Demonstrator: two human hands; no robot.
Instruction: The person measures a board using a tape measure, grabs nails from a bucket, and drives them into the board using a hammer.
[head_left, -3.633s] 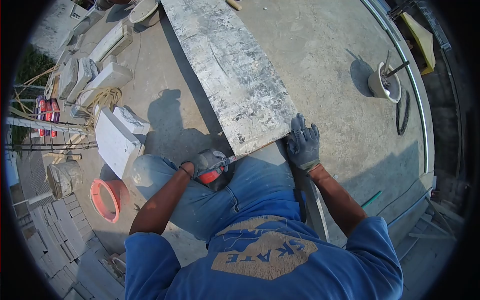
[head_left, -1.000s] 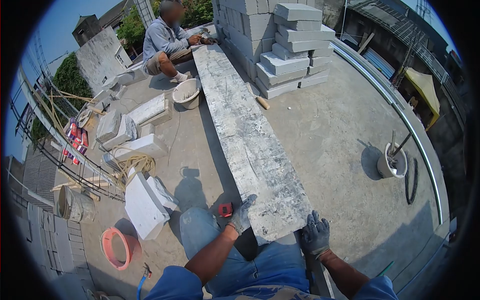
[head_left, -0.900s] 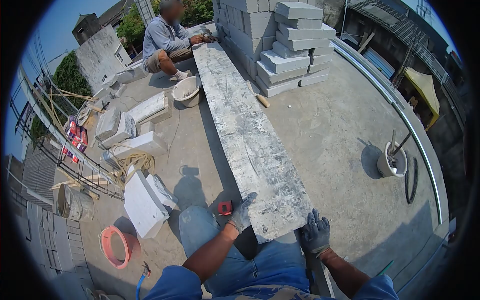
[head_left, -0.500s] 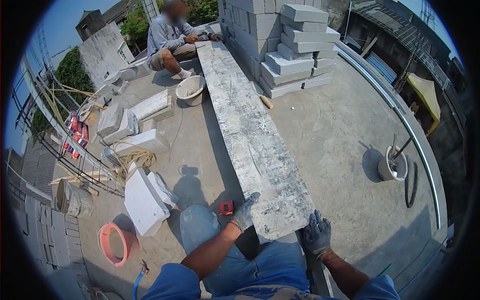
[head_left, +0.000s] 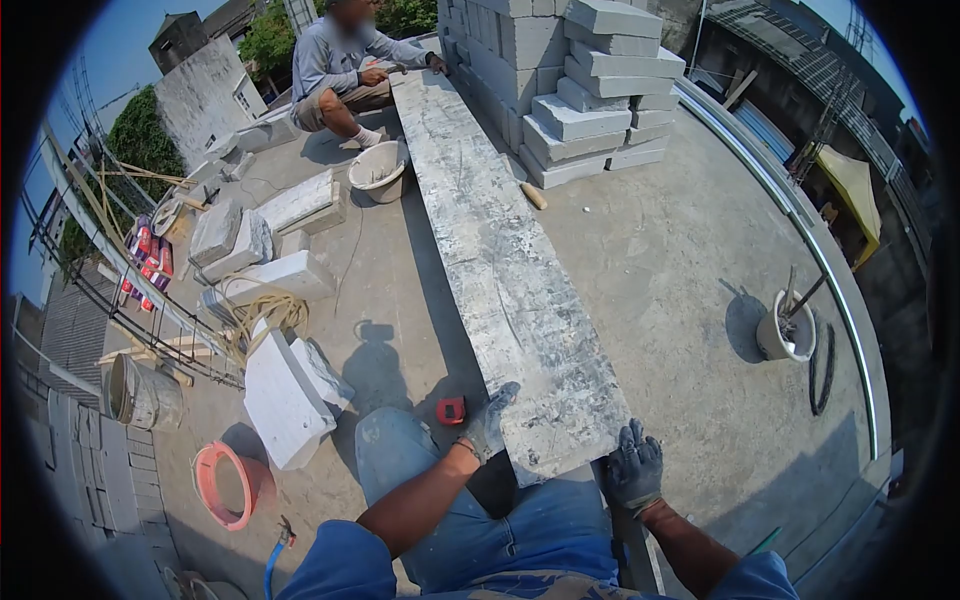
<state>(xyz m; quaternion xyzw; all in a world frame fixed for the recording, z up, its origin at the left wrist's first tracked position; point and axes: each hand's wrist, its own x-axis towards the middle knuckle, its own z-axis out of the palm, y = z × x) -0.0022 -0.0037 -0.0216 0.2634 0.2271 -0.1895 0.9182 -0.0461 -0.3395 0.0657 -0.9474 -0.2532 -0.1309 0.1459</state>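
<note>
Between my left hand [head_left: 486, 430] and right hand [head_left: 633, 468] lies the board [head_left: 512, 300], long, flat, chalky, blotched dark. Left fingers [head_left: 505, 396] clasp its edge; right fingers [head_left: 635, 445] lie close together at its corner, whether pinching I cannot tell. Left of my left fingers sits a round pink bucket [head_left: 262, 482]; right of my right fingers, a pale bucket [head_left: 768, 339] holds sticks [head_left: 813, 292].

The left hand [head_left: 487, 428] wears a grey work glove, pale across its back and darker at the fingertips; the right hand [head_left: 633, 468] wears one in dark charcoal, with a paler cuff. Further up from both gloves, past bare forearms, come short blue sleeves of a shirt [head_left: 570, 578] with pale print. Below and between the hands show faded blue jeans [head_left: 445, 530], speckled with light marks.
</note>
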